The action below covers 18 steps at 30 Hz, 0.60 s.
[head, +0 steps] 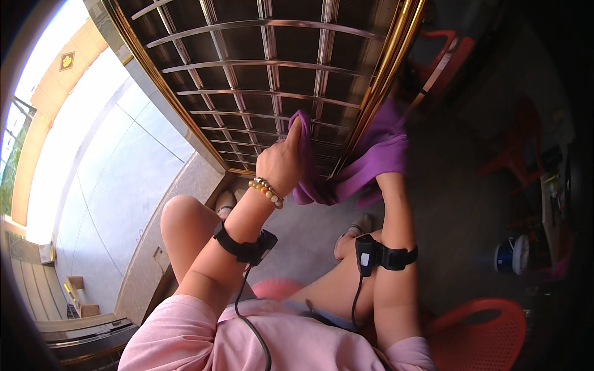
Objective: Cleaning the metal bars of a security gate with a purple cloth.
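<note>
A purple cloth (352, 181) hangs in folds between my two hands. My left hand (280, 162), with beaded bracelets at its wrist, grips one part of it against the metal lattice (271, 62) of a glazed door; the cloth wraps over the raised finger. My right hand (387, 148) is covered by the cloth beside the door's gold-coloured edge frame (378, 79), so its fingers are hidden. Black straps with small devices sit around both forearms.
A stone threshold (162, 232) and bright tiled floor (116, 139) lie to the left. Red plastic chairs stand at the lower right (482, 334), farther right (515, 139) and upper right (445, 65). A bucket (510, 255) is at the right. A wooden piece (81, 297) lies at the lower left.
</note>
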Motion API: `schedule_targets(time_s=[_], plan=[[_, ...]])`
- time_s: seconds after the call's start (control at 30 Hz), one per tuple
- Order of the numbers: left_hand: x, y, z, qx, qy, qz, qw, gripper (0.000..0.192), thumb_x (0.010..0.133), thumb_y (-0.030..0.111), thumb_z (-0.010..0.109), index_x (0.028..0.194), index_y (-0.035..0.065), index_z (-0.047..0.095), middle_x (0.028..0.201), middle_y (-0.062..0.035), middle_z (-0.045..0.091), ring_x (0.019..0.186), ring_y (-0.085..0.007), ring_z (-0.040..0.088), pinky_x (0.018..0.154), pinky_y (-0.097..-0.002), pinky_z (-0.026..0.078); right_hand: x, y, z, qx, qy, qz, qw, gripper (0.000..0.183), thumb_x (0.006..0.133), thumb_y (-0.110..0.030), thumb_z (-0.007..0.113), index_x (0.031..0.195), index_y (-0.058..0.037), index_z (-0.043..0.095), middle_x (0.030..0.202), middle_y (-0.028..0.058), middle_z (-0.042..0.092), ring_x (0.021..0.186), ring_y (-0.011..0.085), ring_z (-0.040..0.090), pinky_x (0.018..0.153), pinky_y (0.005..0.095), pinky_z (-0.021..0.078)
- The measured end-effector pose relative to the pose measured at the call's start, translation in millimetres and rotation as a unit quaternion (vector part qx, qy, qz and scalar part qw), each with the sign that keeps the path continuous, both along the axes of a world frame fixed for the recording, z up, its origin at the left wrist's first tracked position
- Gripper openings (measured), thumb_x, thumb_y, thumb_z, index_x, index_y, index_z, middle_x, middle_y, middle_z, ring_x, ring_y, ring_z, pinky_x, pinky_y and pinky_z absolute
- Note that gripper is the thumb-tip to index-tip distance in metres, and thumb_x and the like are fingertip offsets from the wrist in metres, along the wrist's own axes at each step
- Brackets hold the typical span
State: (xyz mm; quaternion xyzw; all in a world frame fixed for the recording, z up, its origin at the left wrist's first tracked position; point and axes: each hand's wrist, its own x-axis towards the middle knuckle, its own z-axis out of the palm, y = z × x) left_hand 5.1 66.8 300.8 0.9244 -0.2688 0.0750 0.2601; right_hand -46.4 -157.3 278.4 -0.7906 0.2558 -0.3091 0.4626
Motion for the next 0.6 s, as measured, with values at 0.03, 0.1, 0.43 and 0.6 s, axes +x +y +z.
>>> schedule_targets(time_s=[0.03, 0.1, 0.43, 0.6], plan=[[7, -1, 3, -0.01, -0.016, 0.015, 1.0, 0.06, 0.081, 0.019, 0.054, 0.136, 0.0098, 0.032, 0.075, -0.0208, 0.064, 0.069, -0.0399, 0.062, 0.059, -0.0487, 0.05, -1, 4, 4, 0.0, 0.002, 0.004, 1.0, 0.037, 0.078, -0.006, 0.053, 0.115, -0.0049, 0.057, 0.109, 0.0215, 0.062, 0.104, 0.0342, 0.06, 0.086, 0.0361, 0.0463], [25, -9, 1, -0.028, -0.02, 0.038, 0.999, 0.058, 0.081, 0.019, 0.054, 0.133, 0.0063, 0.033, 0.073, -0.0214, 0.063, 0.068, -0.0405, 0.062, 0.059, -0.0489, 0.05, -4, 11, 16, -0.039, 0.021, 0.002, 0.999, 0.038, 0.077, -0.006, 0.054, 0.116, -0.0038, 0.057, 0.11, 0.0222, 0.062, 0.105, 0.0338, 0.06, 0.087, 0.0359, 0.0458], [-2, 1, -2, 0.003, -0.013, 0.042, 0.999, 0.062, 0.08, 0.019, 0.055, 0.136, 0.0056, 0.032, 0.075, -0.0223, 0.063, 0.066, -0.0393, 0.062, 0.057, -0.0483, 0.049, 0, -1, 5, -0.006, 0.051, -0.003, 0.999, 0.038, 0.076, -0.008, 0.054, 0.114, -0.0008, 0.056, 0.11, 0.0244, 0.061, 0.104, 0.0352, 0.06, 0.087, 0.0372, 0.0464], [29, -4, 3, 0.016, -0.061, 0.055, 0.996, 0.055, 0.082, 0.019, 0.053, 0.132, 0.0024, 0.036, 0.074, -0.0212, 0.064, 0.066, -0.0392, 0.063, 0.056, -0.047, 0.05, -3, 4, 6, -0.073, 0.101, -0.001, 0.992, 0.037, 0.077, -0.008, 0.054, 0.114, -0.0029, 0.057, 0.11, 0.0232, 0.061, 0.104, 0.0357, 0.06, 0.086, 0.037, 0.0467]])
